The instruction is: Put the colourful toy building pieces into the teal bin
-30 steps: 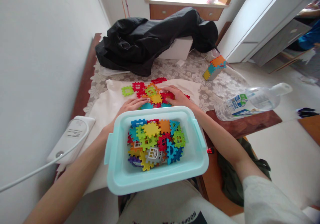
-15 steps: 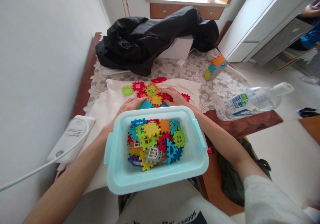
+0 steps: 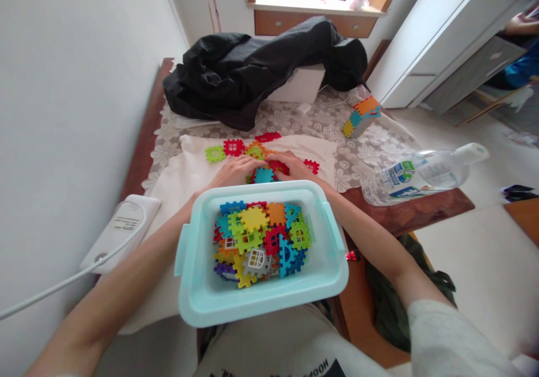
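Observation:
A light blue plastic tub (image 3: 197, 287) rests on my lap, holding several coloured interlocking toy tiles (image 3: 261, 234). Just beyond its far rim, my left hand (image 3: 236, 170) and my right hand (image 3: 295, 166) close together around a bunch of loose tiles (image 3: 264, 174) on a white cloth (image 3: 185, 169). A blue tile and red ones show between the fingers. More loose tiles lie farther back on the cloth: a green one (image 3: 215, 153) and a red one (image 3: 233, 147).
A black jacket (image 3: 252, 68) lies over a white box at the table's far end. A small block built of tiles (image 3: 361, 114) stands at the right. A clear plastic bottle (image 3: 421, 172) lies on the table's right edge. A white device with a cable (image 3: 122, 228) sits left.
Both hands have drawn inward and toward the tub, gathering the loose tiles into a tighter bunch. The yellow and orange tiles seen earlier are now covered by the hands.

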Available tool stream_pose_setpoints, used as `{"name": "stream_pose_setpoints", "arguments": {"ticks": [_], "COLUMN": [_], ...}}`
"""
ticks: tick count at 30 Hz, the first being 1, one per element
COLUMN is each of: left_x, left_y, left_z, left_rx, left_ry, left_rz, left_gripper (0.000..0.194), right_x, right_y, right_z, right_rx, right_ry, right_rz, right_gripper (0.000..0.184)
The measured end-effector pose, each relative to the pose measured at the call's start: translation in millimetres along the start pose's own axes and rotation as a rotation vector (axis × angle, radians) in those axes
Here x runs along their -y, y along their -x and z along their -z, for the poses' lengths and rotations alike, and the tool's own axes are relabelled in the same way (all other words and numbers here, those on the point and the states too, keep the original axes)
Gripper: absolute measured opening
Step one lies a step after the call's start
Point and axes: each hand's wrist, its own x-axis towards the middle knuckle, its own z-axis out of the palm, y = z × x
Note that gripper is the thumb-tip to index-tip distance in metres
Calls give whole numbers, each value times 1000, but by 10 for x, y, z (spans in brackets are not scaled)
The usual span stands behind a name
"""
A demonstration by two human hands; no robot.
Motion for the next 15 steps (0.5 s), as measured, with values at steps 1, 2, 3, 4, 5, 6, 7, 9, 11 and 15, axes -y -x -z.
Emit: {"name": "stream_pose_setpoints", "arguments": {"ticks": [1,2,3,4,5,6,7,9,11,15], "left_x": [11,21,29,38,48,60,72,94,106,86], "left_y": [-44,-79,-104,-120,-127,-128,-125,-115,-106,-98], "left_z": [-36,-69,-98,-123,-142,-156,-164,-171,-171,-174], "left_rx": [17,23,19,10,4,7,11,15,17,27], "left_ry": [12,26,40,51,62,70,77,91,109,120], "left_rz": [-7,3,25,49,63,64,57,33,20,42], "left_gripper": [47,50,54,56,56,55,53,50,52,69], "right_x": [-14,-28,-43,-57,-71,-83,-91,-92,-70,0], "right_y": [-2,-3,-5,-6,-7,-7,-5,5,19,31], "right_z": [4,7,8,7,4,-2,-10,-31,-52,-76], "right_rx": [-13,-27,-39,-47,-48,-44,-42,-47,-46,-19], "right_ry": [-3,-7,-13,-22,-32,-41,-48,-49,-35,-60], "right_rz": [9,12,8,1,-5,-8,-6,3,9,6], "right_gripper": [60,61,63,64,65,67,69,71,66,54]}}
